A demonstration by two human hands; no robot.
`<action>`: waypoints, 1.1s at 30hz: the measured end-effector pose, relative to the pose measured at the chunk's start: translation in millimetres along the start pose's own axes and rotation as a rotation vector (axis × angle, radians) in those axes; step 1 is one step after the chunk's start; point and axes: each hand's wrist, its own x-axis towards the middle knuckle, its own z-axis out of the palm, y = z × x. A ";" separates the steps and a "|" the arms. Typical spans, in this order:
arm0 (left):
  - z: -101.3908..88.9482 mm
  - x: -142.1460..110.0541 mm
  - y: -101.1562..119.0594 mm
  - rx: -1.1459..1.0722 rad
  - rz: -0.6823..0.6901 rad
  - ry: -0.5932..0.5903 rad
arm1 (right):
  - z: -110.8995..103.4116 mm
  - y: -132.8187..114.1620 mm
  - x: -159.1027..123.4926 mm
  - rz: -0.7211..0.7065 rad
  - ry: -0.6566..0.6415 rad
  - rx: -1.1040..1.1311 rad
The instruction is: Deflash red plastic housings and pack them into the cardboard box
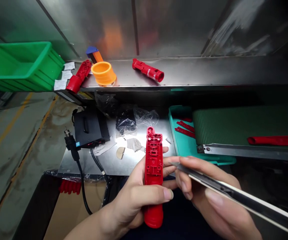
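My left hand (134, 200) is shut around a red plastic housing half (154, 160), which stands upright with its moulded inner side facing me. My right hand (209, 190) grips a long flat metal tool (241, 200), probably a scraper or file. Its narrow tip (175, 163) lies just right of the housing's edge, and I cannot tell whether they touch. Left-hand fingers hide the housing's middle, and its rounded red lower end shows below them.
A steel shelf (184, 75) ahead holds red housings, an orange cup (103, 73) and paper slips. A green crate (21, 66) stands at left. At right are a teal tray (184, 148) of red strips and a green conveyor belt (241, 123). A black box (90, 128) and its cord lie nearby.
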 end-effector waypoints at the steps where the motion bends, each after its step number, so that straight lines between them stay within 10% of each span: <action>1: 1.4 -2.1 0.6 0.008 -0.013 -0.009 | 2.2 1.1 -1.2 -0.018 -0.003 -0.010; 33: 6.2 -20.9 3.9 0.055 -0.011 -0.085 | 17.3 2.9 -8.0 -0.218 0.022 -0.368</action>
